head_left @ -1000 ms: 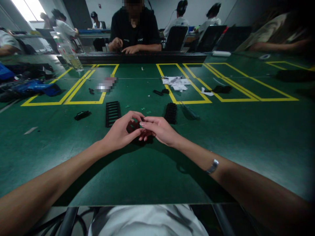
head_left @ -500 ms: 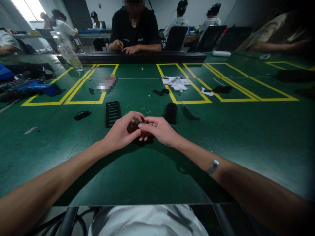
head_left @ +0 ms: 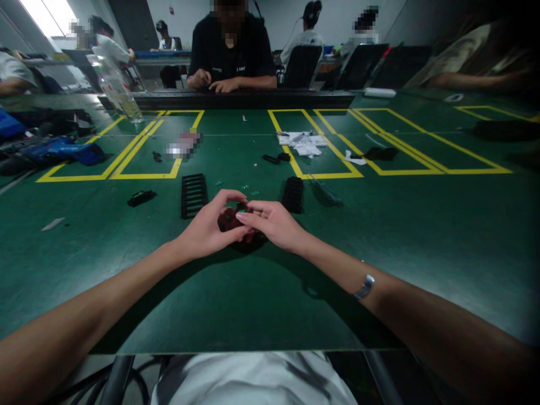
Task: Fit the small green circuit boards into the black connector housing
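Note:
My left hand (head_left: 210,225) and my right hand (head_left: 276,224) meet fingertip to fingertip, low over the green table (head_left: 236,304). The left thumb and forefinger curve round towards the right fingertips. My right thumb is pressed against its bent fingers. A small dark thing with a green glint may sit between them, but the fingers and shadow hide its kind. Just beyond my left hand lies a black slotted rack (head_left: 194,194). A narrower black ridged piece (head_left: 292,194) lies beyond my right hand, with tiny clear green-tinted bits (head_left: 245,187) between the two.
A small black part (head_left: 142,197) lies to the left, and a clear plastic bag (head_left: 327,191) to the right. Farther off are crumpled white papers (head_left: 301,142), a clear bottle (head_left: 122,95) and blue-and-black gear (head_left: 80,152). A person in black (head_left: 232,50) sits opposite.
The left fingers have shifted slightly and the gap between left thumb and forefinger looks wider. The right hand has barely moved. Things on the table lie as before.

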`<state>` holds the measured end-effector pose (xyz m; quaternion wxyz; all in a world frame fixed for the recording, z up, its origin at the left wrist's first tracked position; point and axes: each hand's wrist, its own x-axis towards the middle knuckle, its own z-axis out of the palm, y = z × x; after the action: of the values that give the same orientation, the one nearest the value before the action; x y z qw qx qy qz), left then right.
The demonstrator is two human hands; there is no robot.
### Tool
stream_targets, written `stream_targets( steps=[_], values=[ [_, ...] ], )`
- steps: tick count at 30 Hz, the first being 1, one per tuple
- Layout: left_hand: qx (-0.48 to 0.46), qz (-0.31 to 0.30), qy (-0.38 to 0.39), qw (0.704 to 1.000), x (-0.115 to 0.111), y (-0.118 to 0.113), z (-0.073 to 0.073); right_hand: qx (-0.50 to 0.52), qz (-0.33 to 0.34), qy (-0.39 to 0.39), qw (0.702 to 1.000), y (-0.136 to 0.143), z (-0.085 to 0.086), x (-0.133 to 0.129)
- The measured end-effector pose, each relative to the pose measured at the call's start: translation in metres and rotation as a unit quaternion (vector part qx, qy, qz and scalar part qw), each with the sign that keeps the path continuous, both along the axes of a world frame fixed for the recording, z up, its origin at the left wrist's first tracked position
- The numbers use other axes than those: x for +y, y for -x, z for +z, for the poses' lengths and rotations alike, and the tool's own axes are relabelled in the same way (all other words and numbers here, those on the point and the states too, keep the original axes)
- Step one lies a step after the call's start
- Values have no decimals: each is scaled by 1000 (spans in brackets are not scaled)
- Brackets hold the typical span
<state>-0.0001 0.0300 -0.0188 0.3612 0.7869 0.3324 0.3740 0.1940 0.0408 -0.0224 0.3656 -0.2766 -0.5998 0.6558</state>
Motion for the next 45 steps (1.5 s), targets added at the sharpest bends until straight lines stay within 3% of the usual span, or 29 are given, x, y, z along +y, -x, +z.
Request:
stream_targets(
  steps=[6, 20, 32, 45],
  values=[
    [22, -58, 75, 995, 1, 1, 3, 7, 25, -20, 999, 2, -1, 0],
    [31, -79, 94, 992, 1, -1, 6, 22, 36, 6, 999, 2, -3, 1],
    [-36, -117, 144, 982, 3, -4, 5, -7, 38, -40, 998, 2, -4, -1],
    [-53, -123, 137, 981, 5, -3, 5, -20, 25, -49, 998, 1, -2, -2]
  ],
)
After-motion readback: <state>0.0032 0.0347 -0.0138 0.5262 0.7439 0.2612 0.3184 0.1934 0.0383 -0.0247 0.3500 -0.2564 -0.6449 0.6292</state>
